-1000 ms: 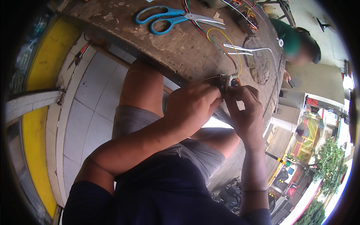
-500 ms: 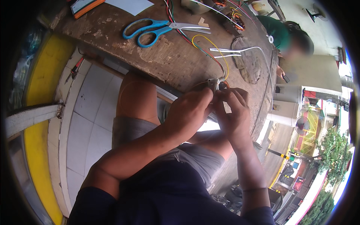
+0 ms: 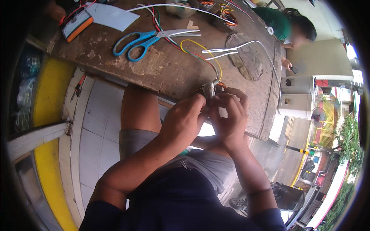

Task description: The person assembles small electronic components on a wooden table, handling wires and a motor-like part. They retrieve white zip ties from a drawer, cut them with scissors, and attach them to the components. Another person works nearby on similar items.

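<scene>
At the near edge of the wooden workbench (image 3: 146, 73), both my hands meet at a small motor part with a silvery metal body (image 3: 209, 89) and copper winding (image 3: 221, 85). My right hand (image 3: 230, 115) is closed around its right side. My left hand (image 3: 184, 117) pinches at its left side; whatever sits between those fingertips is too small to make out. Yellow, red, green and white wires (image 3: 200, 57) run from the part up across the bench. Blue-handled scissors (image 3: 148, 41) lie beyond my left hand, blades slightly apart and over the wires.
An orange-edged meter (image 3: 78, 26) and white paper (image 3: 111, 17) lie at the far left, near another person's hand (image 3: 54, 11). White sleeving (image 3: 219, 51) rests by a worn brown pad (image 3: 246, 57). More copper-wound parts (image 3: 227, 18) stand farther back. A person in green (image 3: 273, 23) leans in at the far right.
The view has shifted, bringing more of the meter and another person's hand in at the far left. Both my hands stay at the motor part, their grip much the same.
</scene>
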{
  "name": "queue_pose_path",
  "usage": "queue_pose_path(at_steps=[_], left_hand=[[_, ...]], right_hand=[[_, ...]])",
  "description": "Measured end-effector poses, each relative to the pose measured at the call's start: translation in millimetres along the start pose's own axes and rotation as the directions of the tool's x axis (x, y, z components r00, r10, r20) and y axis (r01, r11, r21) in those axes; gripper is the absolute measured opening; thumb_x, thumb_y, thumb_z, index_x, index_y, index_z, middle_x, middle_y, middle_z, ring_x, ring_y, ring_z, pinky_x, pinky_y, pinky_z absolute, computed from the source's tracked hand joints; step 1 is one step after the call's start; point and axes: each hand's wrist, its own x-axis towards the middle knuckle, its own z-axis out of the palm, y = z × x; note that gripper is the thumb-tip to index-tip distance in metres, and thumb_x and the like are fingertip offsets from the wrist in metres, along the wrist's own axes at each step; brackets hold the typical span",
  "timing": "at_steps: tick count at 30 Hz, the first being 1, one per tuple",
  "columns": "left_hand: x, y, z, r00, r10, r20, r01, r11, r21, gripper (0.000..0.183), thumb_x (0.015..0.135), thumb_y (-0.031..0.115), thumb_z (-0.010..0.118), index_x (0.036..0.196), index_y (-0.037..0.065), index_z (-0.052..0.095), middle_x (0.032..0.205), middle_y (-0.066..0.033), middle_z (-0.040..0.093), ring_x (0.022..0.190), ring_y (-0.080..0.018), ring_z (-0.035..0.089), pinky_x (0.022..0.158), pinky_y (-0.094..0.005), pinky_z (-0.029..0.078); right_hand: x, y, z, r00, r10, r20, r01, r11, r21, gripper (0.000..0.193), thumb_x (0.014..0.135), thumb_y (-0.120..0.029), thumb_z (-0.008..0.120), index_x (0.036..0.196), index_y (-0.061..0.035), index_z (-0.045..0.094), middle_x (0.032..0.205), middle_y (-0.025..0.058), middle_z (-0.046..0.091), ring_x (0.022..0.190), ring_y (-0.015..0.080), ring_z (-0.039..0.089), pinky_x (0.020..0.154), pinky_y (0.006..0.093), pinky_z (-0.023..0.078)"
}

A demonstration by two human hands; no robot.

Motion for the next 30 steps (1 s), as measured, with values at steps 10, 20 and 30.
queue_pose_path(at_steps=[10, 20, 30], left_hand=[[53, 22, -39, 0.967, 0.245, 0.062, -0.253, 0.927, 0.278, 0.014, 0.089, 0.013, 0.078, 0.103, 0.014, 0.078, 0.090, -0.0029, 0.076, 0.090, -0.0278, 0.066, 0.088, -0.0423, 0.048], [-18, 8, -59, 0.990, 0.056, 0.129, -0.050, 0.998, -0.049, 0.033, 0.104, -0.001, 0.065, 0.135, 0.004, 0.056, 0.110, -0.0112, 0.067, 0.102, -0.0185, 0.065, 0.086, -0.0325, 0.055], [-391, -150, -333, 0.534, -0.771, -0.347, 0.843, 0.454, 0.289, 0.029, 0.100, -0.005, 0.055, 0.123, 0.012, 0.055, 0.096, -0.0040, 0.062, 0.077, -0.0130, 0.053, 0.067, -0.0299, 0.043]], right_hand=[[-13, 23, 13, 0.985, -0.153, -0.082, 0.158, 0.985, 0.063, 0.030, 0.080, -0.002, 0.084, 0.106, -0.0055, 0.069, 0.107, 0.0096, 0.071, 0.115, 0.0333, 0.069, 0.117, 0.0631, 0.046], [9, 54, -2, 0.918, -0.395, 0.012, 0.389, 0.909, 0.151, 0.032, 0.078, -0.002, 0.085, 0.105, -0.0038, 0.068, 0.108, 0.0113, 0.070, 0.114, 0.0338, 0.068, 0.105, 0.0522, 0.055], [9, 45, 0, 0.978, -0.207, 0.012, 0.189, 0.914, 0.359, 0.030, 0.079, 0.002, 0.082, 0.106, -0.0012, 0.068, 0.102, 0.0121, 0.069, 0.107, 0.0369, 0.068, 0.091, 0.0432, 0.057]])
